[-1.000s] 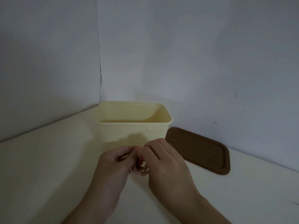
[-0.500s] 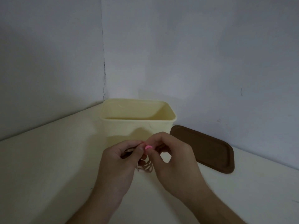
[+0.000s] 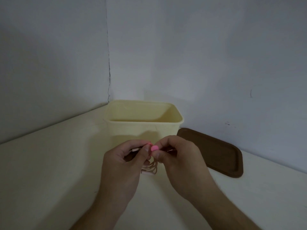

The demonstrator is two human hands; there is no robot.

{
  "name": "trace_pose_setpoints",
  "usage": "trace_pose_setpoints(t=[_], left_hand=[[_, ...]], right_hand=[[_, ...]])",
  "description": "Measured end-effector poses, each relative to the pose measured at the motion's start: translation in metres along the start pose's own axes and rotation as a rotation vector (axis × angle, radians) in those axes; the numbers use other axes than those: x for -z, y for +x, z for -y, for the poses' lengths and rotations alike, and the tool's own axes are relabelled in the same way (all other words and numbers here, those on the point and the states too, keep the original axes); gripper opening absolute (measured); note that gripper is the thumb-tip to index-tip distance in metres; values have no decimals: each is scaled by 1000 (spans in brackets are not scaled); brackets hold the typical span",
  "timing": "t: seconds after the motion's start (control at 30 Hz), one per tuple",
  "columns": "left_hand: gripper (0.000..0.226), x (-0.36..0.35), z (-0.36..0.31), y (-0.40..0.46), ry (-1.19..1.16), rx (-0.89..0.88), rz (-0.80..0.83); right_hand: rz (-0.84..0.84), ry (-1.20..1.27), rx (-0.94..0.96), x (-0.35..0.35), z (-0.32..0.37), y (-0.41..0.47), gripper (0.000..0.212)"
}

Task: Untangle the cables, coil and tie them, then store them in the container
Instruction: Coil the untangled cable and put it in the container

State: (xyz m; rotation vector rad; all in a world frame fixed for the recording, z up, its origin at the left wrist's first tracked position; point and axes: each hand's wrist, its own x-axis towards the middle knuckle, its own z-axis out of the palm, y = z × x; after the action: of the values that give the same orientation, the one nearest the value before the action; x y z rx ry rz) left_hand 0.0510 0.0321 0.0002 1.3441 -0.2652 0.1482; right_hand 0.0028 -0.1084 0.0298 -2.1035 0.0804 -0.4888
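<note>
pinching pink tie (image 3: pixel 154 148), both hands curled

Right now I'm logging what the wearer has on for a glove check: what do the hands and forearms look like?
Both hands are bare: no gloves, rings or watch show on the left hand or the right hand. The forearms are bare down to the frame's bottom edge, with no sleeve or cuff in view. The fingers carry no tape or markings that I can make out; the light is dim, so fine detail is uncertain.

Pale tabletop (image 3: pixel 41 171) meets grey walls (image 3: pixel 216 47) at a corner.
</note>
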Motion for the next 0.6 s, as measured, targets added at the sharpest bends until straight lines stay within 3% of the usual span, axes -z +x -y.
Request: trace_pose_setpoints(t=[0.27, 0.5, 0.6], left_hand=[[18, -1, -3, -1, -112, 57, 20], [20, -1, -4, -4, -100, 21, 48], [23, 1, -5, -4, -106, 21, 62]], right_hand=[[28, 41, 76, 7, 3, -1, 20], [-104, -302, 293, 5, 1, 1, 16], [-122, -286, 256, 6, 3, 0, 16]])
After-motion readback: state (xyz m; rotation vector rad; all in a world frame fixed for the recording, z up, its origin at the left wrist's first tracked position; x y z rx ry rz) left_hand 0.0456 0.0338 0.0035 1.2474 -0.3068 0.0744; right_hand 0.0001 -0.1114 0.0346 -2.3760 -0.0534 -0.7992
